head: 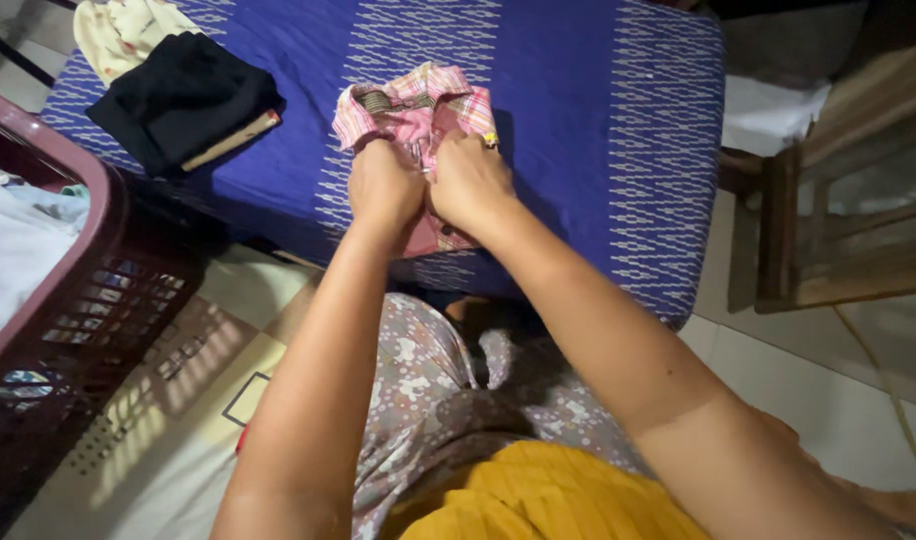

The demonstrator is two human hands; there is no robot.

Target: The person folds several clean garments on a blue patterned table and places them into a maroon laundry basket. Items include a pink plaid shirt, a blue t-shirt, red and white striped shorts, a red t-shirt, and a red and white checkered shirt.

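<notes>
A small pink plaid shirt (418, 105) lies on a blue patterned bed cover (578, 120), collar away from me. My left hand (383, 190) and my right hand (470, 182) sit side by side on the shirt's front, knuckles up, fingers curled into the fabric near its middle placket. Both hands pinch the cloth; the fingertips are hidden under the hands. The lower part of the shirt is covered by my wrists.
A folded black garment (178, 95) rests on a pale printed cloth (118, 30) at the bed's left end. A dark red laundry basket (68, 290) with light clothes stands at my left. Wooden furniture (828, 220) stands to the right of the bed.
</notes>
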